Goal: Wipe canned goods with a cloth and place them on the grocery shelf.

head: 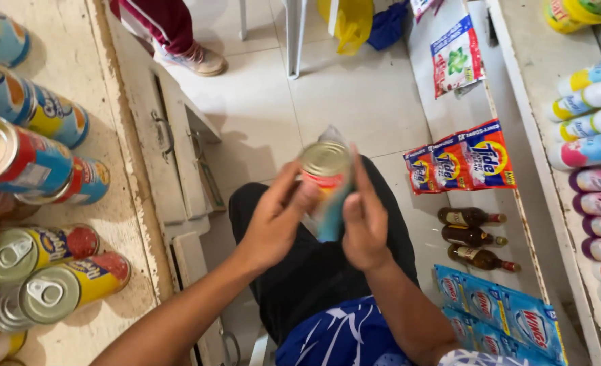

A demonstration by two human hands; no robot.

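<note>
Both hands are up at mid-frame over the lap, and between them sits a round metal tin can with a silver lid and red-and-yellow label (325, 169). The left hand (273, 224) wraps it from one side, thumb and fingers pressed against the can's wall; the right hand (365, 220) closes on the other side, fingers curled around a blurred light-blue cloth (331, 217) that hangs just under the can, touching it. So both grips are pinching the can, the right one through the cloth.

Left of the can, a worn cream shelf (121, 224) carries rows of lying tins with pull-tab lids, yellow and red labels (50, 288) nearest, blue and orange ones beyond. Right of the can, three small brown glass bottles (473, 237) lie on a white shelf, with blue sachet strips (500, 315) nearer and red-and-orange sachets (460, 163) farther. Far beyond the can, on the pale tiled floor (355, 95), someone's beige shoe (199, 59) and dark red trouser leg show.
</note>
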